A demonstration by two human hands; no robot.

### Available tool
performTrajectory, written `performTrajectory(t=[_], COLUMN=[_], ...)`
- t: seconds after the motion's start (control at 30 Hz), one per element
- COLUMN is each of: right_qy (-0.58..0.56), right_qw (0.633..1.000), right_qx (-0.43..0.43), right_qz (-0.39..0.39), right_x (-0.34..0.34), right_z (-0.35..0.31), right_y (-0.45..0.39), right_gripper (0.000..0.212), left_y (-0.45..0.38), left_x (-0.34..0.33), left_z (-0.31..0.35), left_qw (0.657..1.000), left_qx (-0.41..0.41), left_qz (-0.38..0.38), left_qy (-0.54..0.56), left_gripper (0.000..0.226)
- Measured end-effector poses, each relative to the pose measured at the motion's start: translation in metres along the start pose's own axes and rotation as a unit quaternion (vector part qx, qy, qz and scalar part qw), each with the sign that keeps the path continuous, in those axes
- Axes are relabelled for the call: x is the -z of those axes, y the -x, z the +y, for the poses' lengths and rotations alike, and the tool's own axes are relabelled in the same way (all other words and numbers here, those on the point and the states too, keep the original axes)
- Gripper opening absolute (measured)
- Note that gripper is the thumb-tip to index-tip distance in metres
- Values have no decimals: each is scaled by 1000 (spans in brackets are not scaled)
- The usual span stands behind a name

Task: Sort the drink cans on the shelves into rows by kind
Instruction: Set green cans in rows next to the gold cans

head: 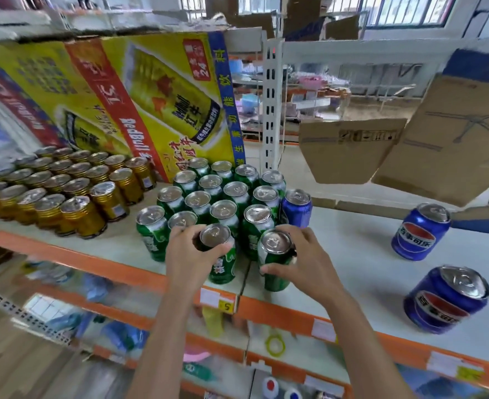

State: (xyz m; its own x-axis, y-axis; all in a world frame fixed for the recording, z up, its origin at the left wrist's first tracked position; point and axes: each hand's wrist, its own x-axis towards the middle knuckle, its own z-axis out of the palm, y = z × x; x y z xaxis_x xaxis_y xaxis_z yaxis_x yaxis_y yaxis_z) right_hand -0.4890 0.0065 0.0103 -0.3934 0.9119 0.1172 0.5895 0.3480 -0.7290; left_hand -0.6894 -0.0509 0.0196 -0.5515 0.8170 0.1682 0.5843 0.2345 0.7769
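Several green cans [223,194] stand in rows on the white shelf [352,254]. My left hand [188,257] grips a green can [221,263] at the front of the block. My right hand [303,260] grips another green can [273,254] just to its right, near the shelf's front edge. A blue can [298,207] stands against the right side of the green block. Two more blue cans [420,231] [446,299] stand apart on the right. Several gold cans [64,188] fill rows at the left.
A yellow Red Bull carton [156,96] leans behind the cans. Brown cardboard boxes [453,133] sit at the back right. The shelf's orange front rail [295,311] carries price tags. A lower shelf holds small items. A white upright post [272,105] rises behind the green cans.
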Motion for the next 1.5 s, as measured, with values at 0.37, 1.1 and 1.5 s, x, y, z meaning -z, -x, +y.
performTrajectory(t=[0.37,1.1,1.5], right_qy=[-36,82,256], right_qw=[984,970,929], right_qx=[24,98,150], right_qz=[-171,-205,-221], right_x=[6,12,21], right_z=[-11,-32,-50], right_y=[-15,-30,-38], right_gripper=[76,71,69], left_y=[-2,-25,-21], left_x=[9,27,25], left_z=[-1,4,19], left_qw=[992,944,926], left_qx=[-52,-204,-215], left_qz=[-35,-180,-196], left_qy=[-106,-188,-239], left_gripper=[65,66,62])
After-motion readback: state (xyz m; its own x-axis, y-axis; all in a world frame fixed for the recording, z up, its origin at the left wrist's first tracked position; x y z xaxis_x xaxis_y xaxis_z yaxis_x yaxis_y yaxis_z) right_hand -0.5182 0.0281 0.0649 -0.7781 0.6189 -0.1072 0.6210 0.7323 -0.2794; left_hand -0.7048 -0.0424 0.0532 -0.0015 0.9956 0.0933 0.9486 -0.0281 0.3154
